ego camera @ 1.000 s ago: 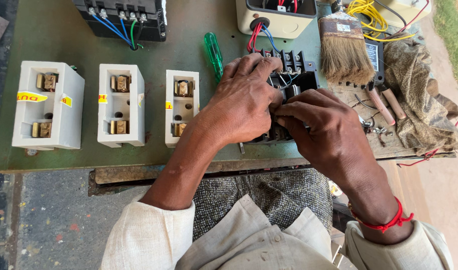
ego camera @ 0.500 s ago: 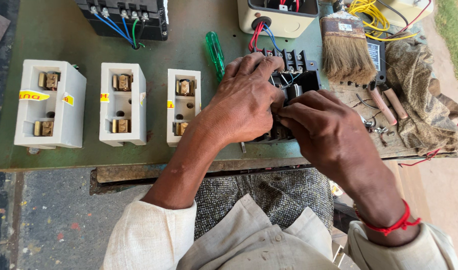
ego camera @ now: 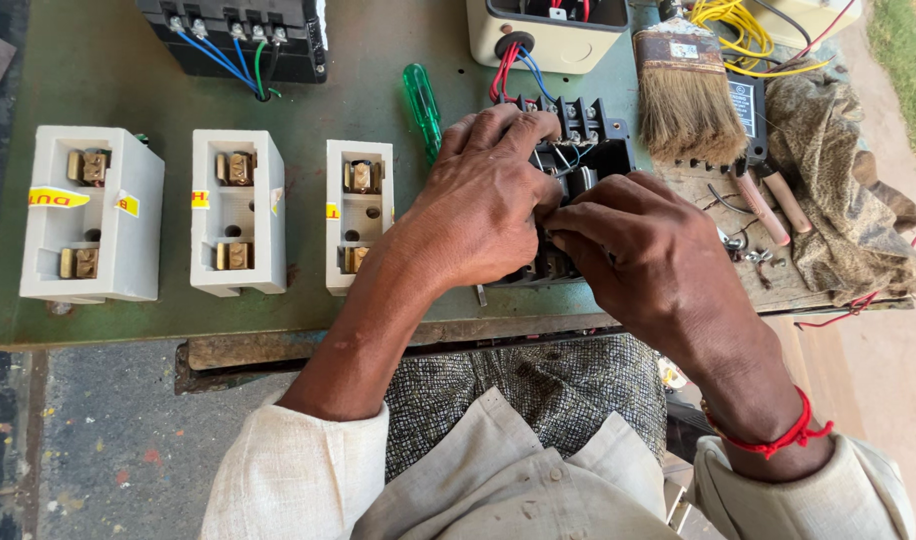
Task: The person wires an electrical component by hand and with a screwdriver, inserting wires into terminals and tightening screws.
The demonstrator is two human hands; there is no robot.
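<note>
- Green bench [ego camera: 108, 70], worn and dusty, outdoors by the look of the bare ground at the right edge.
- Black terminal block [ego camera: 590, 150] sits at the near edge of the bench, close to the person's body; likely so both hands can bear on it from above.
- Left hand [ego camera: 483, 205] lies over the block's left side, fingers curled and pressing on its top: it appears to steady the block.
- Right hand [ego camera: 643, 255] meets it from the right; thumb and forefinger pinched together at the block's middle, on a small part too hidden to name.
- Red and blue wires [ego camera: 508, 70] run from the block up into a cream box [ego camera: 543, 35].
- Three white fuse carriers [ego camera: 240, 212] stand in a row to the left, well apart from the hands, contacts facing up.
- Green screwdriver [ego camera: 421, 105] lies just beyond the left hand, untouched.
- Brush [ego camera: 686, 95] and a brown rag [ego camera: 838, 190] rest to the right.
</note>
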